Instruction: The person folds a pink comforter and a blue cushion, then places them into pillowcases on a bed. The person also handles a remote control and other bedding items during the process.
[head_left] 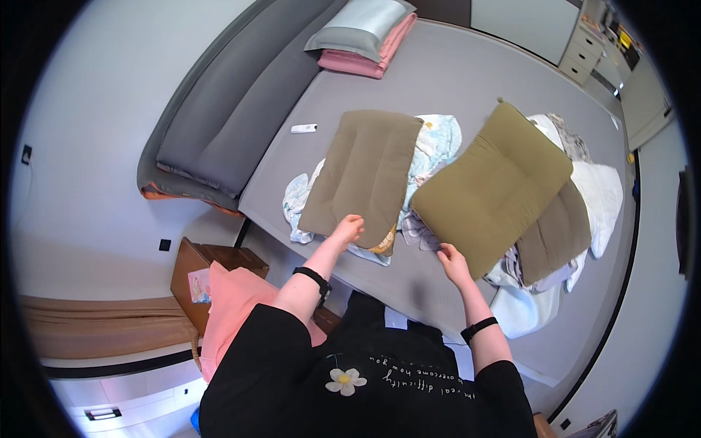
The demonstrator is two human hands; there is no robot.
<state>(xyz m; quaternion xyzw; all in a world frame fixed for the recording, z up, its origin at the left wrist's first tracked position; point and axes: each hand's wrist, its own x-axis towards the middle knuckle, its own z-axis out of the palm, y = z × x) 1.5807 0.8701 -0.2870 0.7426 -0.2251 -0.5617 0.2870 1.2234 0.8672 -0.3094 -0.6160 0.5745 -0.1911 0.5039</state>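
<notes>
An olive-brown pillow (369, 157) lies on the bed over a pale patterned cloth (296, 201). My left hand (349, 228) is above its near edge, fingers curled together with nothing visible in them. To the right, a larger olive-green pillow (496, 179) rests tilted across a heap of fabrics, partly covering another brown pillow (561, 237). My right hand (454, 264) is beside the green pillow's near left edge, its fingers loosely bent and slightly apart. No grip on the pillow shows there.
The grey bed (460, 66) has a padded headboard (219, 109) at left. A white remote (304, 128) lies near it. Silver pillows (361, 25) sit on pink folded bedding (365, 62) at the back. White cloths (595, 197) lie at right; a brown bedside cabinet (193, 270) stands at lower left.
</notes>
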